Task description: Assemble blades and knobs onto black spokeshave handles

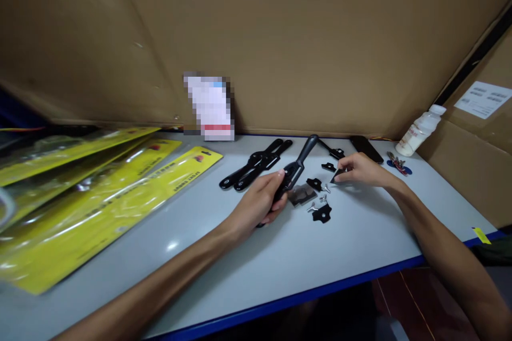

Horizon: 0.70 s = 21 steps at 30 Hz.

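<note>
My left hand (pixel 258 197) is closed around the lower part of a black spokeshave (pixel 295 169), its far handle pointing up and away. My right hand (pixel 356 168) pinches a small dark flat blade (pixel 338 175) just above the table. Between the hands lie flat metal blades (pixel 303 195), black cap plates (pixel 321 213) and several silver thumbscrews (pixel 312 206). More black spokeshave bodies (pixel 256 162) lie together behind my left hand. Fingers partly cover the held blade.
Yellow cards in clear plastic packaging (pixel 132 208) spread over the table's left side. A phone with a lit screen (pixel 214 109) leans on the cardboard wall (pixel 280 37). At the back right are a dark phone (pixel 366 148), keys (pixel 398 162) and a white bottle (pixel 420 130).
</note>
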### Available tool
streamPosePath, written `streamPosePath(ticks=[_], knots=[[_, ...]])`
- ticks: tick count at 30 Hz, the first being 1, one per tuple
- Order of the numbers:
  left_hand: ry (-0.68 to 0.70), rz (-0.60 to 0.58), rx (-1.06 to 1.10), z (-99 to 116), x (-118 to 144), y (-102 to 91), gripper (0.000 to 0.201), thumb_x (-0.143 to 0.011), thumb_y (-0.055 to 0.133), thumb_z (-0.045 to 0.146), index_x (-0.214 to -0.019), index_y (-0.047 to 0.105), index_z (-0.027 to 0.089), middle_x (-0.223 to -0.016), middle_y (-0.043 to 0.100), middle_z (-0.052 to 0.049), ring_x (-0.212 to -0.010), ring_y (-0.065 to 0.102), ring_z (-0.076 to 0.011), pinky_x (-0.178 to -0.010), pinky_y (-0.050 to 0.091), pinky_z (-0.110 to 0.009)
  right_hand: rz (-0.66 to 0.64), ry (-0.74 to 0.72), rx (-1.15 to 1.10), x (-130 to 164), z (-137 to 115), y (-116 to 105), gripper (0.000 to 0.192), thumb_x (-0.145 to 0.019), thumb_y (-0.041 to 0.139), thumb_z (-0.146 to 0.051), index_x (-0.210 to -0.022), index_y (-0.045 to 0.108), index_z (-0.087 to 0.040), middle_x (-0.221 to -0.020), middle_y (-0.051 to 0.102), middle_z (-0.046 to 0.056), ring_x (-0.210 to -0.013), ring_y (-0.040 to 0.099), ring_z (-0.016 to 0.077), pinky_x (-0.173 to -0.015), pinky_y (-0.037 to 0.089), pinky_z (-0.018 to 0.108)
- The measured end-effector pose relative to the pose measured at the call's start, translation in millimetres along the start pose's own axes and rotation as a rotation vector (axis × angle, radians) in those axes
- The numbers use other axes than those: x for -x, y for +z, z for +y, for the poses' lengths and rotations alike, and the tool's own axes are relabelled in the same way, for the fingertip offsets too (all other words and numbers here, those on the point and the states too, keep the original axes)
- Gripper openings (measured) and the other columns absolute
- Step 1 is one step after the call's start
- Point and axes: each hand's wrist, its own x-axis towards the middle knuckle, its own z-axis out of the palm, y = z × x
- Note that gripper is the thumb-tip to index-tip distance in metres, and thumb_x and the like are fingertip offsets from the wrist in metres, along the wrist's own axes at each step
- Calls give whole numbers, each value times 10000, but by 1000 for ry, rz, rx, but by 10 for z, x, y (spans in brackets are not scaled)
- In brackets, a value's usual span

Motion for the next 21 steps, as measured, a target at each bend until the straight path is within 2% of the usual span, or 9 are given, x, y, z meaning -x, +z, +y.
streamPosePath(ticks=[3, 5, 7, 10, 12, 16, 21], knots=[[45, -58, -53, -32, 6, 30, 412, -983, 370, 504, -682, 364, 222, -449, 361, 96, -301, 257, -34, -313, 179, -160, 102, -52, -102, 20, -91, 42, 225, -687, 750, -350, -606, 632, -177, -605, 490, -29, -605, 419, 116, -578, 288, 271], [75, -79, -63, -50, 7, 51, 395, -983, 373, 500, -700, 366, 224, -457, 369, 101, -304, 272, -35, -316, 192, -158, 124, -46, -260, 44, -189, 108, 247, -701, 746, -364, -602, 615, -179, -582, 481, -34, -568, 405, 105, -552, 278, 265], [115, -68, -65, -62, 6, 67, 378, -986, 375, 491, -721, 374, 222, -466, 389, 103, -316, 308, -37, -328, 223, -153, 110, 13, -477, 71, -295, 189, 249, -734, 722, -367, -634, 582, -188, -553, 483, -45, -513, 407, 95, -516, 282, 254], [153, -29, -42, -66, -2, 71, 376, -998, 357, 483, -731, 372, 219, -473, 453, 89, -343, 409, -48, -365, 295, -152, 15, 97, -744, 96, -412, 310, 221, -722, 728, -329, -690, 553, -198, -621, 586, -21, -539, 525, 120, -520, 381, 259], [136, -8, -7, -65, -9, 58, 374, -1002, 349, 483, -735, 368, 221, -479, 486, 82, -338, 428, -55, -366, 314, -159, -17, 95, -790, 95, -440, 379, 227, -715, 741, -307, -664, 552, -191, -633, 582, -18, -557, 535, 115, -525, 406, 254], [61, 14, 89, -58, -18, 31, 355, -992, 375, 495, -750, 355, 236, -473, 412, 109, -307, 279, -44, -311, 239, -156, 42, 53, -757, 77, -431, 488, 350, -752, 765, -346, -581, 504, -187, -514, 429, -67, -449, 367, 62, -427, 303, 219], [34, -9, 110, -50, -14, 37, 343, -994, 369, 487, -753, 350, 244, -470, 322, 117, -341, 207, -50, -305, 211, -143, 15, 55, -916, 90, -470, 569, 334, -773, 768, -397, -666, 529, -188, -599, 601, -18, -476, 502, 83, -439, 410, 217]])
